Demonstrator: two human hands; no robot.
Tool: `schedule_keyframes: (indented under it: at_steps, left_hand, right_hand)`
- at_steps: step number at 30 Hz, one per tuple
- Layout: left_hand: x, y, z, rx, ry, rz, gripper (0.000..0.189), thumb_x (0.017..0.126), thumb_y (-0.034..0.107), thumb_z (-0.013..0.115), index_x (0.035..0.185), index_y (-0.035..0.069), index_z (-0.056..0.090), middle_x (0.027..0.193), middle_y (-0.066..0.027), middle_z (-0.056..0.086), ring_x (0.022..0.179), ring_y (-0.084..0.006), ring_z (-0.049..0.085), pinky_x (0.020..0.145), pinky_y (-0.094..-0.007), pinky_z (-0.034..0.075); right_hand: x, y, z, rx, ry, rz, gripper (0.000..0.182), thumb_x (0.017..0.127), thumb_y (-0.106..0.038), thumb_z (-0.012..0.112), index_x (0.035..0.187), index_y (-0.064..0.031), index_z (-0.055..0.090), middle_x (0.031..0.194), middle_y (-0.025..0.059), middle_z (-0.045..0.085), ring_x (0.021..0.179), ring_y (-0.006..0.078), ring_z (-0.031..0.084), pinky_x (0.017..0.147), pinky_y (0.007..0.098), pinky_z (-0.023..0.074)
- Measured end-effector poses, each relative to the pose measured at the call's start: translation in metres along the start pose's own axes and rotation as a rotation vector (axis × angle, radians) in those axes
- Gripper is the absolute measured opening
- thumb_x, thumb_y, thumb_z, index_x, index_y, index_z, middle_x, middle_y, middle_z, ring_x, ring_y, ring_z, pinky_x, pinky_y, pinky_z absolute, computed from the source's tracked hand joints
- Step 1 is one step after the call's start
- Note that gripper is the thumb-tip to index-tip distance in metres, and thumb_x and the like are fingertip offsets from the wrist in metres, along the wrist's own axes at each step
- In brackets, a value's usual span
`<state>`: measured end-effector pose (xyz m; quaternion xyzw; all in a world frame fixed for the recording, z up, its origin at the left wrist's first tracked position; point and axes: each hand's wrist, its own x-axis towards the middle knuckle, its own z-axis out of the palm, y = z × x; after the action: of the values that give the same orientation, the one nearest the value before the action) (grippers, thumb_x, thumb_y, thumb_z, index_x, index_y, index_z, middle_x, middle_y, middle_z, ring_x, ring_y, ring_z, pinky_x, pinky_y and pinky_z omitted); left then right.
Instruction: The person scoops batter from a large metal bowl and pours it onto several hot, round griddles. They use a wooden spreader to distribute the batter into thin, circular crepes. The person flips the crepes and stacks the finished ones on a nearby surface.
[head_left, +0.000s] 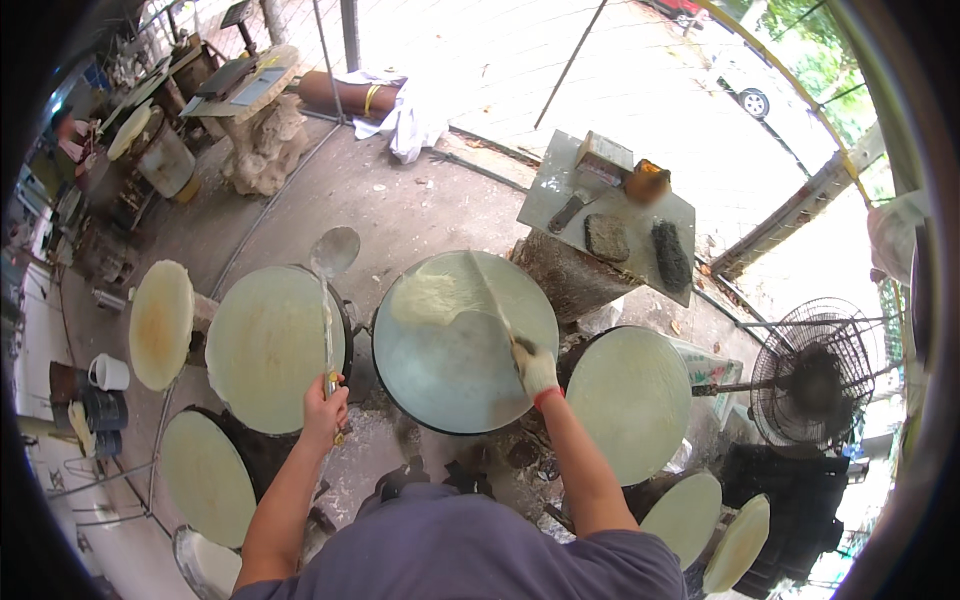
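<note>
In front of me is a round griddle (450, 375), with pale batter (431, 296) covering its far part and the near part bare. My right hand (535, 367), in a light work glove with a red band at the wrist, grips a long thin spreader (489, 289). The spreader lies across the batter towards the griddle's far rim. My bare left hand (325, 405) holds the long handle of a metal ladle (336, 250). Its bowl hangs beyond the far edge of the left griddle (274, 352), which a pale thin sheet covers.
More round griddles with pale sheets stand at left (206, 480) and right (630, 405). A side slab (559, 172) holds a scraper (568, 214), a box (604, 157) and dark blocks. A fan (814, 375) stands at right. Another person (71, 142) is far left.
</note>
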<state>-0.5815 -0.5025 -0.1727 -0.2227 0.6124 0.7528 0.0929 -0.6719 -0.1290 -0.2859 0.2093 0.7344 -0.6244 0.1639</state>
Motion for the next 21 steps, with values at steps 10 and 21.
schedule_keyframes:
  at_steps: [10,21]
  left_hand:
    - [-0.047,-0.046,0.028,0.070,0.219,-0.059,0.014,0.086,0.006,0.052,0.099,0.004,0.047,0.059,-0.0005,0.043,0.038,-0.0082,0.039,0.035,-0.0248,0.032]
    - [-0.095,-0.110,0.056,0.965,0.295,0.239,0.031,0.081,0.011,0.056,0.111,0.003,0.051,0.086,-0.0233,0.060,0.079,-0.0438,0.058,0.065,-0.0489,0.045]
  right_hand:
    - [0.013,-0.035,-0.010,-0.041,-0.302,0.095,0.036,0.084,-0.024,0.064,0.114,-0.0044,0.063,0.066,-0.0017,0.052,0.046,0.0049,0.039,0.041,0.0220,0.0284]
    - [0.028,-0.035,-0.062,0.124,-0.130,0.393,0.023,0.085,-0.026,0.063,0.100,-0.0085,0.066,0.059,0.0013,0.052,0.038,0.0079,0.038,0.035,0.0263,0.0263]
